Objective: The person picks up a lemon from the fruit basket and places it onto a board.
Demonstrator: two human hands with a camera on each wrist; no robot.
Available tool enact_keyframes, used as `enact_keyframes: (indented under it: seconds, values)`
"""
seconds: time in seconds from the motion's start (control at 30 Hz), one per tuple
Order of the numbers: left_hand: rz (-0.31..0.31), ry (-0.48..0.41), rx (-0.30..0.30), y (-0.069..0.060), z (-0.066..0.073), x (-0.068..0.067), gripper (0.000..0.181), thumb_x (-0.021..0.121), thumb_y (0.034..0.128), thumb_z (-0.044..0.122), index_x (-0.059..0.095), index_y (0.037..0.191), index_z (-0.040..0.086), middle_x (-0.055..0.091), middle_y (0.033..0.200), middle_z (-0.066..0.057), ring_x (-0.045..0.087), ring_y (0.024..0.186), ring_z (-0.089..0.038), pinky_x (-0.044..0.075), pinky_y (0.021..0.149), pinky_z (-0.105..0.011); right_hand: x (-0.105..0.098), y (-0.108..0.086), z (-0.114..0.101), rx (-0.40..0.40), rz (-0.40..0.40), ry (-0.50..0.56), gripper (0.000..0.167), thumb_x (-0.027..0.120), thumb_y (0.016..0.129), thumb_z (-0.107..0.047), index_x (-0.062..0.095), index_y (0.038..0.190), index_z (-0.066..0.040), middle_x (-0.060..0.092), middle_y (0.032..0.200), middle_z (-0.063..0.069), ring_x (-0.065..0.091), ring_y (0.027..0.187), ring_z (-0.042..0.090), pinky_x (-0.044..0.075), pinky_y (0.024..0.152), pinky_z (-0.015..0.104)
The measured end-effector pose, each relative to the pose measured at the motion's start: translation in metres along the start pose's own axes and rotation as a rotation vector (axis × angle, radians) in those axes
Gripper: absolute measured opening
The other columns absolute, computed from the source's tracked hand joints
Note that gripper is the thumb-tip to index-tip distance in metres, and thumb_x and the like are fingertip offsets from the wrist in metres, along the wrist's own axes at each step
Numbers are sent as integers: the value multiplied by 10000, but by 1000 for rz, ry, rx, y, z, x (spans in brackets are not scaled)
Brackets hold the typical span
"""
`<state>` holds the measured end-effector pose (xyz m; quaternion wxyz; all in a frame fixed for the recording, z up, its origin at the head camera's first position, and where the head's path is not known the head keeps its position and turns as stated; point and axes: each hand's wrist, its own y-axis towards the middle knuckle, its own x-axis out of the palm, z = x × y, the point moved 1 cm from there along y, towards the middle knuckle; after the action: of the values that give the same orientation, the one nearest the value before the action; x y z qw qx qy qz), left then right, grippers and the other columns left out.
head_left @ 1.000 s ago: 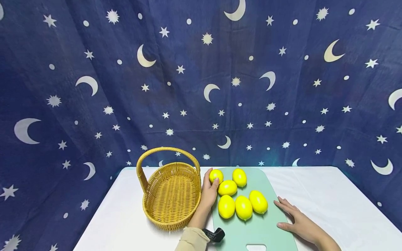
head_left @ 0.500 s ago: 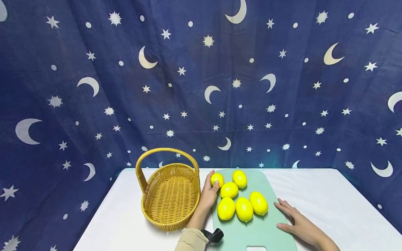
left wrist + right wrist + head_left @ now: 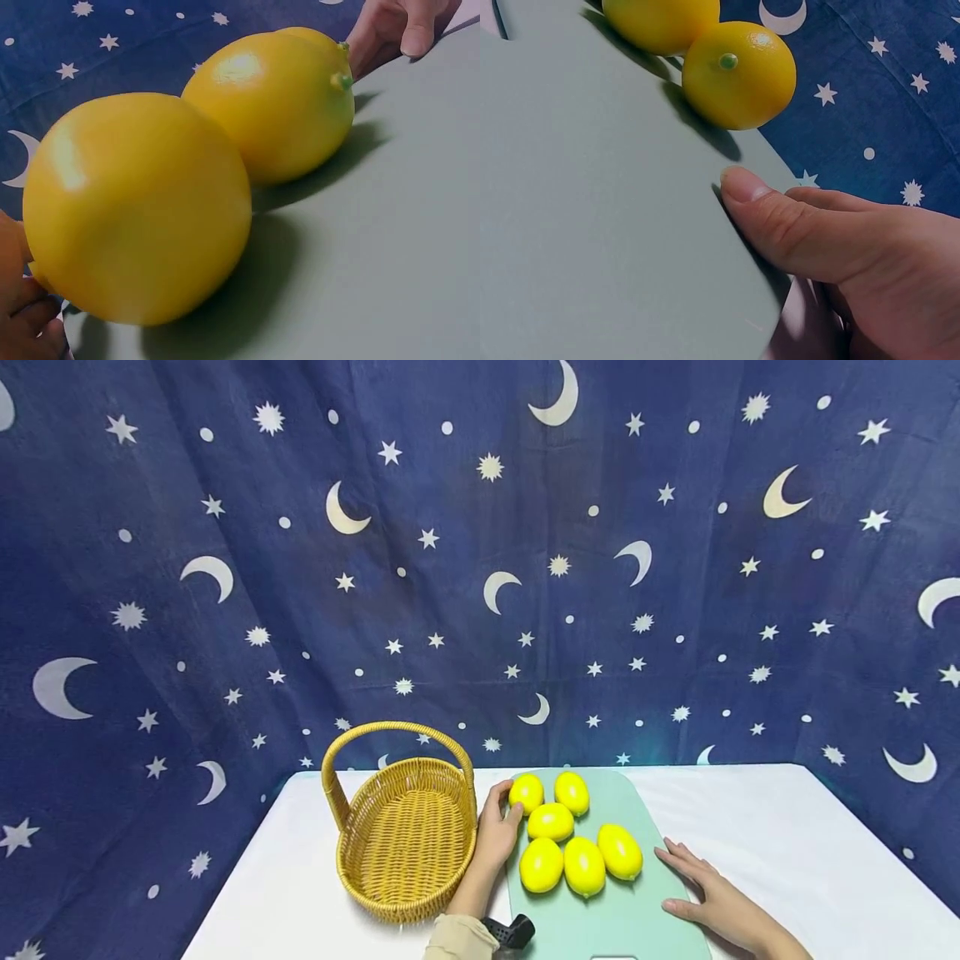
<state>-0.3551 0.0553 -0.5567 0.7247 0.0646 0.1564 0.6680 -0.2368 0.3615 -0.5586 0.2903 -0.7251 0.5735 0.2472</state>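
Observation:
Several yellow lemons lie on a pale green cutting board. In the head view my left hand (image 3: 495, 839) is at the board's far left. Its thumb and fingers curve round the left end of the back-left lemon (image 3: 527, 794). Touching or nearly touching that one is the middle lemon (image 3: 551, 822). In the left wrist view a big near lemon (image 3: 139, 210) hides most of the scene behind it, and only curled fingers (image 3: 34, 330) show at the left edge. My right hand (image 3: 712, 893) rests at the board's right edge, fingers spread, holding nothing.
A wicker basket (image 3: 347, 868) with a tall arched handle stands left of the board, close to my left forearm. White cloth (image 3: 772, 827) covers the table. Behind it hangs a dark blue curtain (image 3: 450, 610) with moons and stars. The cutting board (image 3: 615, 922) reaches the near edge of view.
My left hand and the back-left lemon have shifted slightly right. The middle lemon has shifted right too. My right hand stays put, and the head view has tilted up a little.

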Motion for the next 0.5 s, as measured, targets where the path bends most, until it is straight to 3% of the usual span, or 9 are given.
enact_keyframes:
  seconds: [0.3, 0.5]
  values:
    - [7, 87, -37, 6, 0, 0, 423, 598, 916, 72, 514, 1330, 59, 524, 1304, -182, 512, 1248, -334, 442, 1031, -450, 0, -2, -4, 14, 18, 29, 808, 731, 776, -383, 410, 1413, -5, 160, 1542, 278, 39, 1392, 530, -6, 1056, 727]
    - [-21, 124, -20, 10, -3, -1, 399, 583, 930, 87, 533, 1325, 66, 537, 1281, -176, 544, 1211, -297, 468, 1007, -411, 0, -4, -4, -28, 58, 45, 795, 739, 766, -364, 424, 1407, -15, 175, 1540, 274, 49, 1379, 534, -9, 1063, 724]
